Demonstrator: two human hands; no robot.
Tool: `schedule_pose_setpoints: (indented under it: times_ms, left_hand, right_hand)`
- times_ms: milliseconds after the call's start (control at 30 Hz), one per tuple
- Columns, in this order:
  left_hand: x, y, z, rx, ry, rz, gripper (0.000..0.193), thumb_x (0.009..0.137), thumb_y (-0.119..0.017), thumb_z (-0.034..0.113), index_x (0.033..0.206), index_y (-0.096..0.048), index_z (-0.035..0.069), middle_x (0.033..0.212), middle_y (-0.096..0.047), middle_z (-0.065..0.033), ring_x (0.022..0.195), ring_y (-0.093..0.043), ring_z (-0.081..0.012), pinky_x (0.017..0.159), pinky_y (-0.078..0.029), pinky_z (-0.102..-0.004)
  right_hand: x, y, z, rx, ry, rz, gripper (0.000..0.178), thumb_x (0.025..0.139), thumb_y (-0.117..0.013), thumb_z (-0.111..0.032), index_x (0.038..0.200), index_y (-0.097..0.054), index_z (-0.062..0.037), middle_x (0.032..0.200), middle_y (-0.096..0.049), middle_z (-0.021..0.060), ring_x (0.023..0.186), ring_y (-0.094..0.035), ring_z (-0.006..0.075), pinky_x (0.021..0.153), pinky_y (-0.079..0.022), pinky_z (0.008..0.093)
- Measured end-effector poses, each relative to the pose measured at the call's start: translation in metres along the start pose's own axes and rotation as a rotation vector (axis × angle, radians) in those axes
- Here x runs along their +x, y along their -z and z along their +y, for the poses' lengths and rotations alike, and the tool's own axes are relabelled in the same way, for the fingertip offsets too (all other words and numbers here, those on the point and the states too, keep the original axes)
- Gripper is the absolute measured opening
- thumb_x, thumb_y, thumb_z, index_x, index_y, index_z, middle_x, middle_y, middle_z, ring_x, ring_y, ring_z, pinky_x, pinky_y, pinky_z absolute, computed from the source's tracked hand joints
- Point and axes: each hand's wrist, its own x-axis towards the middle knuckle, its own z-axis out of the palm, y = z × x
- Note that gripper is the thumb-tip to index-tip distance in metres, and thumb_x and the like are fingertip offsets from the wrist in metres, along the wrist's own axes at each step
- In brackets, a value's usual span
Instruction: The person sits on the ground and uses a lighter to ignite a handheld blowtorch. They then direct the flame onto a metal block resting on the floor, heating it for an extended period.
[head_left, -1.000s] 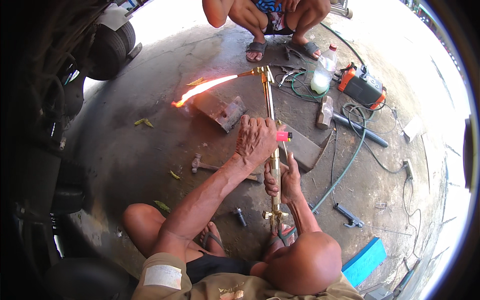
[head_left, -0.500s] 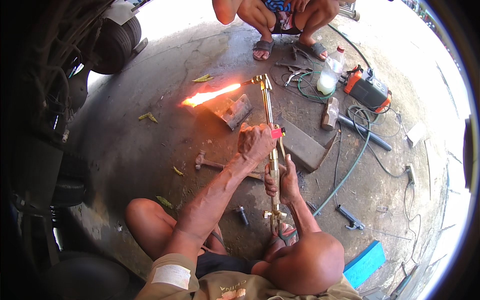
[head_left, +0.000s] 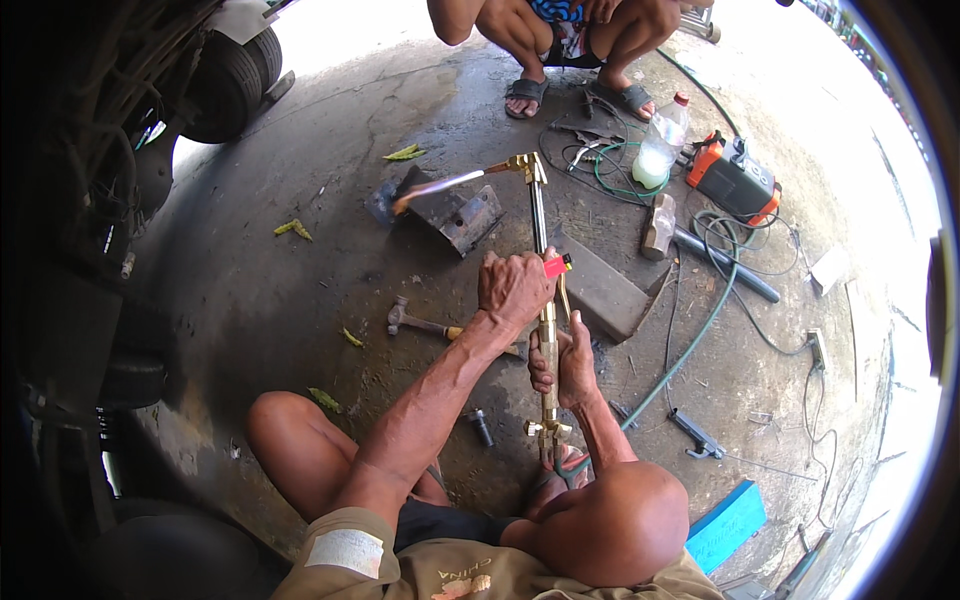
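Observation:
A brass cutting torch (head_left: 549, 385) points away from me, its head bent to the left. A narrow bluish-white flame (head_left: 440, 186) with an orange tip comes from its nozzle, over an angled piece of steel (head_left: 472, 220) on the ground. My right hand (head_left: 566, 362) is wrapped round the torch handle. My left hand (head_left: 515, 290) is closed farther up at the torch's tubes, with a small red lighter (head_left: 556, 266) with a black end sticking out of it. The fingertips of my left hand are partly hidden.
A hammer (head_left: 425, 322) lies left of the torch, a sledgehammer (head_left: 660, 228) right. Beyond are a plastic bottle (head_left: 662, 145), an orange and black machine (head_left: 735, 178) and cables. A person in sandals (head_left: 525, 95) squats opposite. A steel channel (head_left: 610, 290) lies beside the torch; vehicle wheels (head_left: 222, 90) stand left.
The flame has turned from a wide, bright orange one to a thin bluish-white one, and the orange glow on the steel has gone. Both hands stay almost where they were.

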Motion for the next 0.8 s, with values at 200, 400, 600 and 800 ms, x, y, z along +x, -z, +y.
schedule_pose_setpoints:
  times_ms: [200,400,600,800]
  left_hand:
    - [0.001,-0.002,0.004,0.027,0.018,-0.037,0.056,0.104,-0.048,0.043,0.062,-0.068,0.011,0.055,-0.065,-0.0138,0.049,-0.065,-0.0302,0.067,-0.047,-0.0461]
    - [0.000,0.003,0.012,0.043,0.032,-0.091,0.056,0.104,-0.048,0.045,0.064,-0.070,0.011,0.058,-0.067,-0.0148,0.053,-0.067,-0.0305,0.070,-0.048,-0.0460]
    - [-0.001,0.000,0.015,0.020,0.047,-0.117,0.057,0.104,-0.049,0.046,0.065,-0.071,0.010,0.059,-0.068,-0.0148,0.054,-0.068,-0.0300,0.071,-0.048,-0.0463]
    - [0.000,-0.002,0.019,0.018,0.054,-0.125,0.056,0.103,-0.049,0.047,0.067,-0.072,0.010,0.061,-0.068,-0.0139,0.054,-0.068,-0.0296,0.071,-0.049,-0.0468]
  right_hand:
    - [-0.002,0.005,0.001,0.036,0.010,-0.031,0.081,0.094,-0.026,-0.081,0.096,-0.055,-0.0055,0.064,-0.046,0.0008,0.044,-0.039,0.0109,0.041,-0.036,0.0256]
    - [-0.005,0.008,0.001,0.043,0.017,-0.033,0.081,0.095,-0.026,-0.081,0.096,-0.056,-0.0054,0.064,-0.047,0.0011,0.044,-0.040,0.0109,0.042,-0.036,0.0254]
    - [-0.007,0.011,0.002,0.079,0.021,-0.044,0.080,0.095,-0.026,-0.080,0.098,-0.056,-0.0057,0.064,-0.047,0.0010,0.044,-0.040,0.0108,0.041,-0.036,0.0257]
    - [-0.008,0.013,0.002,0.096,0.035,-0.048,0.079,0.096,-0.026,-0.079,0.098,-0.055,-0.0060,0.064,-0.047,0.0009,0.044,-0.041,0.0108,0.040,-0.036,0.0259]
